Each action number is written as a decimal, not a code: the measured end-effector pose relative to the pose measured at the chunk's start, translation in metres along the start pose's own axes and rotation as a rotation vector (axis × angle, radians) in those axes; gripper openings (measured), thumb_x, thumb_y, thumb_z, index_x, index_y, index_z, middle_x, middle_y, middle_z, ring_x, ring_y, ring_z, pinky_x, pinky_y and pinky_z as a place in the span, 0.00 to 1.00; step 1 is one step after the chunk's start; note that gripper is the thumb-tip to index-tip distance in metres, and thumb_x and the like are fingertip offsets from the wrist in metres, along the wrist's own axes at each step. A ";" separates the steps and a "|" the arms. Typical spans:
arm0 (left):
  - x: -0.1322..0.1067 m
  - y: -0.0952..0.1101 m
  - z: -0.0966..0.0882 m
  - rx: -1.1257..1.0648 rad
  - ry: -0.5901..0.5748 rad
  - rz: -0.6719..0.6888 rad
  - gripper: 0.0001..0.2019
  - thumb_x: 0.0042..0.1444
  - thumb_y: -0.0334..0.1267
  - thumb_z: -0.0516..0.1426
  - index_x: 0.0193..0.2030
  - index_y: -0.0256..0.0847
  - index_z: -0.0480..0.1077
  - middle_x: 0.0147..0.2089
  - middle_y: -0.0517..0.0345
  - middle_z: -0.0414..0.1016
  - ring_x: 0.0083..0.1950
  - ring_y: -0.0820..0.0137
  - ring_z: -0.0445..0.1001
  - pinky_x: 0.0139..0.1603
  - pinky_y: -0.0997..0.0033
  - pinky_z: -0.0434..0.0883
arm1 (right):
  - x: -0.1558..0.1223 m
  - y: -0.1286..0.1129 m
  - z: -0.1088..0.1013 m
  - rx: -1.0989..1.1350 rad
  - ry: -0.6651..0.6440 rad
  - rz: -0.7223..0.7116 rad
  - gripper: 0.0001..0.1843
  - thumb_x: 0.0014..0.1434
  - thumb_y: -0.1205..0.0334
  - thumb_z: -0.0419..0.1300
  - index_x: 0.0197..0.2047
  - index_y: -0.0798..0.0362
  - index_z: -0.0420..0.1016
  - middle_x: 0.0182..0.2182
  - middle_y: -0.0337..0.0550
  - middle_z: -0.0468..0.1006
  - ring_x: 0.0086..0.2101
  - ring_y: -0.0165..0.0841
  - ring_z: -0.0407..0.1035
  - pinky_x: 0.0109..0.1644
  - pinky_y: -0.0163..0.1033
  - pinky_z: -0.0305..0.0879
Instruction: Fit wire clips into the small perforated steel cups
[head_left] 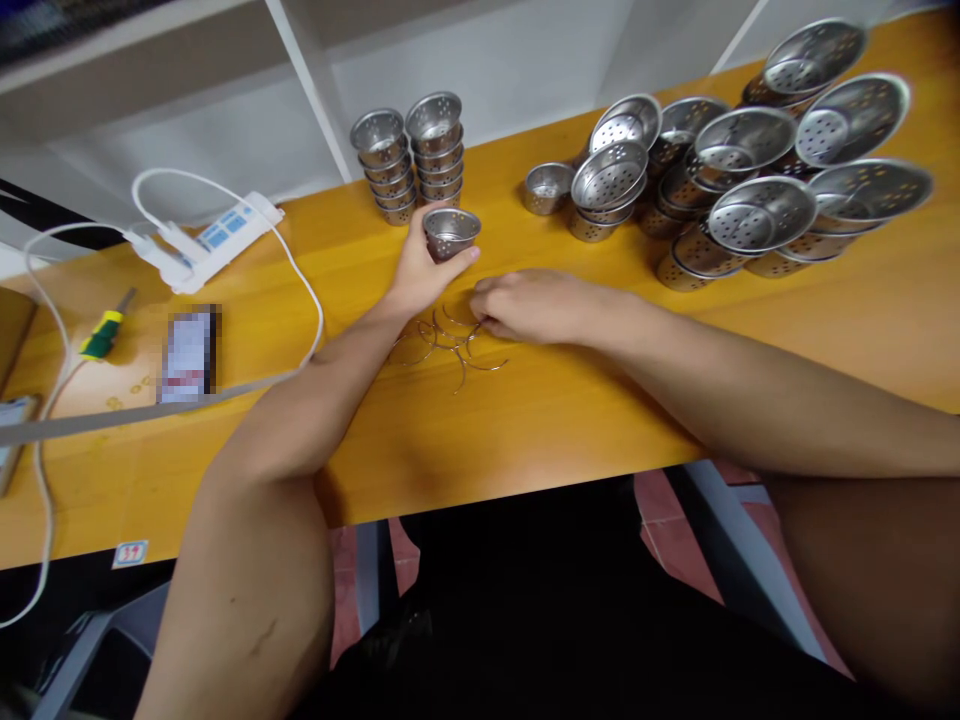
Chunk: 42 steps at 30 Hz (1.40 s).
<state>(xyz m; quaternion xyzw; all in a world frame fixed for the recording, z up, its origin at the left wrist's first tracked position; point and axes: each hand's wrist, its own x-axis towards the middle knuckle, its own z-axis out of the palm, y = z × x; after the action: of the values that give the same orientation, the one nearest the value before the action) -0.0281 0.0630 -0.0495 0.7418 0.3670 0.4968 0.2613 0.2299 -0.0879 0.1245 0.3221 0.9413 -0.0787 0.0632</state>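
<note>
My left hand (421, 268) grips a small perforated metal cup (453, 232) by its side, with the mouth facing up and slightly toward me. Just right of it, my right hand (517, 305) is low over the table, its fingers closed together at the edge of a loose group of thin curved wires (442, 345). Whether a wire is between those fingertips is hidden. Behind the held cup stand two stacks of similar cups, a left stack (379, 140) and a right stack (435, 125).
Many perforated cups (761, 215) crowd the right back of the wooden table (450, 440), with a single cup (547, 188) beside them. On the left lie a white power strip (225, 240) with cables, a green-yellow screwdriver (103, 335) and a phone (187, 355). A shelf (480, 70) borders the back.
</note>
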 end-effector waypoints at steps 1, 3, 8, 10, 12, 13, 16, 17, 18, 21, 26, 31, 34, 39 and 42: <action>0.001 -0.003 0.000 -0.001 -0.004 0.008 0.56 0.69 0.77 0.78 0.90 0.54 0.61 0.81 0.40 0.80 0.81 0.46 0.86 0.91 0.38 0.80 | -0.001 -0.003 -0.002 -0.011 -0.013 0.014 0.13 0.87 0.72 0.64 0.57 0.57 0.93 0.54 0.59 0.94 0.47 0.49 0.86 0.45 0.47 0.64; 0.001 -0.005 0.000 -0.007 -0.011 0.018 0.56 0.69 0.77 0.78 0.90 0.54 0.62 0.81 0.40 0.80 0.81 0.46 0.86 0.90 0.37 0.81 | -0.001 -0.009 -0.006 -0.040 -0.049 0.033 0.12 0.88 0.71 0.65 0.62 0.59 0.92 0.58 0.62 0.93 0.49 0.49 0.87 0.46 0.47 0.64; 0.001 0.001 -0.001 -0.028 -0.011 0.042 0.58 0.65 0.78 0.80 0.88 0.53 0.64 0.76 0.41 0.83 0.80 0.44 0.86 0.92 0.35 0.78 | 0.001 -0.016 -0.010 -0.107 -0.116 0.053 0.15 0.89 0.70 0.66 0.71 0.64 0.89 0.63 0.67 0.92 0.53 0.53 0.88 0.46 0.48 0.63; 0.001 0.004 0.000 -0.039 -0.006 0.038 0.57 0.64 0.78 0.81 0.87 0.53 0.66 0.75 0.42 0.83 0.79 0.44 0.86 0.91 0.35 0.79 | 0.002 -0.017 -0.012 -0.091 -0.140 0.065 0.15 0.88 0.69 0.68 0.70 0.63 0.89 0.62 0.68 0.93 0.52 0.53 0.88 0.45 0.47 0.63; 0.002 0.005 0.000 -0.045 -0.012 0.032 0.56 0.65 0.77 0.80 0.87 0.53 0.66 0.75 0.43 0.83 0.78 0.45 0.87 0.91 0.35 0.80 | 0.001 -0.018 -0.015 -0.071 -0.178 0.089 0.13 0.86 0.68 0.71 0.68 0.63 0.91 0.60 0.67 0.94 0.50 0.52 0.88 0.44 0.47 0.62; 0.001 0.004 0.001 -0.047 -0.017 0.031 0.56 0.66 0.77 0.79 0.88 0.53 0.65 0.75 0.42 0.83 0.78 0.45 0.87 0.90 0.35 0.80 | 0.001 -0.019 -0.017 -0.069 -0.199 0.100 0.13 0.86 0.68 0.72 0.68 0.62 0.91 0.59 0.66 0.94 0.49 0.52 0.88 0.44 0.47 0.61; 0.001 -0.003 0.001 -0.057 -0.028 0.051 0.57 0.66 0.76 0.80 0.88 0.52 0.64 0.77 0.41 0.82 0.79 0.44 0.87 0.90 0.34 0.81 | -0.001 -0.024 -0.024 -0.110 -0.254 0.121 0.14 0.87 0.66 0.72 0.68 0.63 0.92 0.57 0.66 0.94 0.50 0.51 0.88 0.43 0.47 0.59; 0.001 -0.007 0.001 -0.059 -0.032 0.060 0.57 0.66 0.75 0.80 0.88 0.52 0.63 0.77 0.40 0.81 0.80 0.43 0.86 0.90 0.33 0.80 | -0.001 -0.025 -0.026 -0.125 -0.265 0.120 0.14 0.87 0.66 0.72 0.69 0.63 0.92 0.58 0.66 0.94 0.50 0.51 0.88 0.43 0.47 0.59; 0.001 -0.009 0.001 -0.059 -0.035 0.067 0.58 0.65 0.75 0.81 0.89 0.51 0.62 0.78 0.39 0.81 0.81 0.42 0.85 0.90 0.33 0.80 | -0.002 -0.026 -0.027 -0.135 -0.272 0.116 0.15 0.88 0.66 0.71 0.69 0.64 0.92 0.58 0.66 0.94 0.50 0.51 0.88 0.43 0.47 0.59; 0.001 -0.013 0.000 -0.049 -0.042 0.068 0.59 0.65 0.73 0.81 0.89 0.51 0.61 0.80 0.38 0.79 0.83 0.40 0.83 0.91 0.30 0.79 | -0.002 -0.025 -0.025 -0.138 -0.262 0.100 0.15 0.88 0.66 0.71 0.70 0.64 0.92 0.58 0.66 0.95 0.49 0.51 0.87 0.44 0.48 0.59; 0.001 -0.008 -0.002 -0.019 -0.044 0.058 0.57 0.65 0.70 0.82 0.89 0.52 0.62 0.81 0.37 0.79 0.86 0.39 0.81 0.94 0.29 0.77 | -0.002 -0.015 -0.014 -0.098 -0.175 0.070 0.12 0.84 0.67 0.71 0.65 0.60 0.92 0.54 0.62 0.94 0.44 0.48 0.84 0.43 0.47 0.57; 0.000 -0.002 -0.003 0.009 -0.055 0.060 0.55 0.68 0.67 0.81 0.90 0.51 0.62 0.81 0.38 0.80 0.89 0.39 0.79 0.97 0.30 0.74 | -0.006 -0.002 0.000 0.018 -0.005 -0.099 0.12 0.81 0.66 0.73 0.64 0.57 0.88 0.59 0.59 0.92 0.44 0.46 0.81 0.42 0.45 0.55; -0.001 0.004 -0.003 0.020 -0.065 0.048 0.55 0.69 0.68 0.80 0.91 0.51 0.63 0.81 0.38 0.80 0.89 0.39 0.79 0.97 0.31 0.74 | -0.005 0.004 0.009 0.061 0.055 -0.211 0.10 0.81 0.69 0.72 0.62 0.56 0.88 0.60 0.58 0.90 0.47 0.45 0.81 0.44 0.44 0.59; -0.003 0.020 -0.003 0.028 -0.045 -0.009 0.53 0.67 0.65 0.82 0.88 0.50 0.65 0.80 0.38 0.81 0.86 0.41 0.83 0.95 0.31 0.78 | 0.002 0.001 0.015 0.041 0.076 -0.240 0.12 0.84 0.75 0.63 0.49 0.54 0.87 0.50 0.53 0.90 0.44 0.43 0.79 0.45 0.44 0.60; -0.003 0.025 -0.002 0.012 -0.026 -0.034 0.52 0.65 0.66 0.83 0.85 0.51 0.68 0.79 0.39 0.83 0.83 0.42 0.85 0.93 0.31 0.79 | 0.004 -0.008 0.013 -0.014 0.064 -0.212 0.14 0.85 0.76 0.61 0.51 0.56 0.88 0.51 0.56 0.91 0.45 0.44 0.80 0.44 0.45 0.59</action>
<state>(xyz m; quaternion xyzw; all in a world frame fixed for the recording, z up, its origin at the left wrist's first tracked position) -0.0233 0.0461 -0.0315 0.7433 0.3792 0.4804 0.2700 0.2225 -0.0942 0.1118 0.2224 0.9722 -0.0679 0.0265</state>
